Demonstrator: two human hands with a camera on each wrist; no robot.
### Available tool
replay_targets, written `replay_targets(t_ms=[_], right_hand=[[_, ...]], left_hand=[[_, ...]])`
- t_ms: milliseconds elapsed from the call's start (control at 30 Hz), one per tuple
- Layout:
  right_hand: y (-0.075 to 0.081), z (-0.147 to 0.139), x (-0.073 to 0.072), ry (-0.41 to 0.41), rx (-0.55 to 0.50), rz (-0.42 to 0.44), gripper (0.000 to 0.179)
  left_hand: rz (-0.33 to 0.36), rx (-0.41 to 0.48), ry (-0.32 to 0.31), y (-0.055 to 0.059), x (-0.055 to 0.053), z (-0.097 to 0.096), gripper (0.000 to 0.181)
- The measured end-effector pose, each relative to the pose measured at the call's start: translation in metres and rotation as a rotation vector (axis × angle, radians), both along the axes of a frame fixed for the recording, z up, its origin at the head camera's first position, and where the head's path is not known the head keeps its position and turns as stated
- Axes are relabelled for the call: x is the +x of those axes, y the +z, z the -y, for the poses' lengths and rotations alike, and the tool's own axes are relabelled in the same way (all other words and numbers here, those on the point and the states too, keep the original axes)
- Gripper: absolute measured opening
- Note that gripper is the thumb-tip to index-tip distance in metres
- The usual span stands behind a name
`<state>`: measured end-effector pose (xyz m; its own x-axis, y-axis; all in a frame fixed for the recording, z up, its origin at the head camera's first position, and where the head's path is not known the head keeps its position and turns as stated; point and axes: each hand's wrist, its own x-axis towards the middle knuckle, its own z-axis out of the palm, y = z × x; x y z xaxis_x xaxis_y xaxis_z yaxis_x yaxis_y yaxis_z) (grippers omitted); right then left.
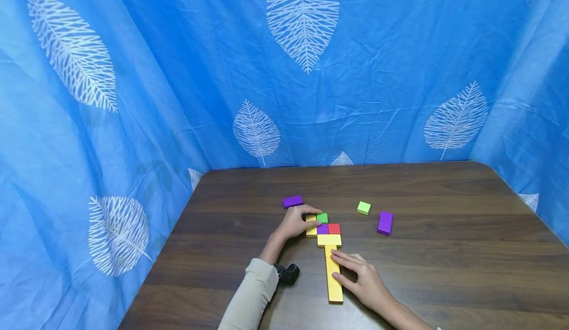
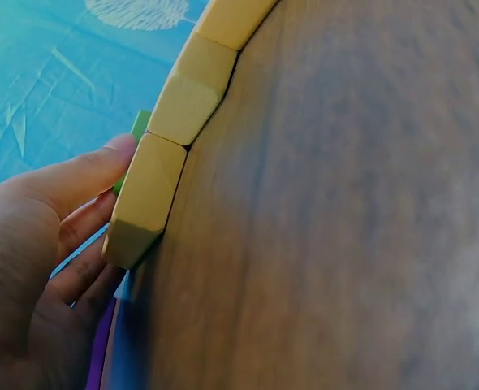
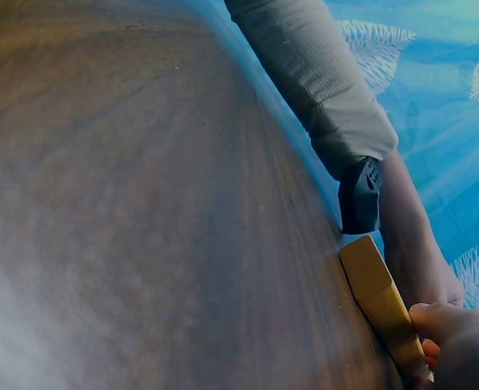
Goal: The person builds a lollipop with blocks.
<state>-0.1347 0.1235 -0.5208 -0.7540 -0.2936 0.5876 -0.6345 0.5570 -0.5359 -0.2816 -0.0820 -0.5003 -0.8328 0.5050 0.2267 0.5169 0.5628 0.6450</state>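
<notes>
Wooden blocks lie joined in a flat figure on the table. With thumb and index finger at opposite sides, my left hand (image 1: 295,223) pinches the small green block (image 1: 322,218). Beside that block are an upright yellow block (image 1: 311,232), a purple square block (image 1: 322,229) and a red block (image 1: 334,228). Below these a yellow crosswise block (image 1: 329,240) tops a yellow column (image 1: 335,290). My right hand (image 1: 365,280) rests its fairly straight fingertips and thumb on that column. In the left wrist view, the left thumb touches the green block (image 2: 141,126) behind yellow blocks (image 2: 150,179).
A loose purple block (image 1: 292,201) lies beyond the left hand. To the right of the figure are a light green block (image 1: 363,208) and another purple block (image 1: 385,223). A black wrist camera (image 1: 288,273) sticks out from the left wrist. Blue leaf-patterned cloth (image 1: 378,73) hangs behind the table (image 1: 444,270).
</notes>
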Motion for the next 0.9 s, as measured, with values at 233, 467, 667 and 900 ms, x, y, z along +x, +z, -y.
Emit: replay_targets(t_ms=[233, 467, 667, 900], right_hand=[[0.0002, 0.0001, 0.0006, -0.005, 0.003, 0.01, 0.037], [0.0009, -0.0001, 0.0004, 0.004, -0.001, 0.006, 0.037], [0.0005, 0.0001, -0.0004, 0.011, -0.011, -0.003, 0.037], [-0.0002, 0.0001, -0.0003, 0.001, -0.009, 0.005, 0.037]], left_hand=[[0.012, 0.005, -0.004, 0.0, 0.0016, 0.0004, 0.03], [0.019, 0.002, 0.003, -0.0005, 0.0017, 0.0007, 0.031], [0.02, -0.001, 0.009, -0.001, 0.0016, 0.0005, 0.03], [0.011, -0.003, 0.019, -0.0013, 0.0017, 0.0008, 0.029]])
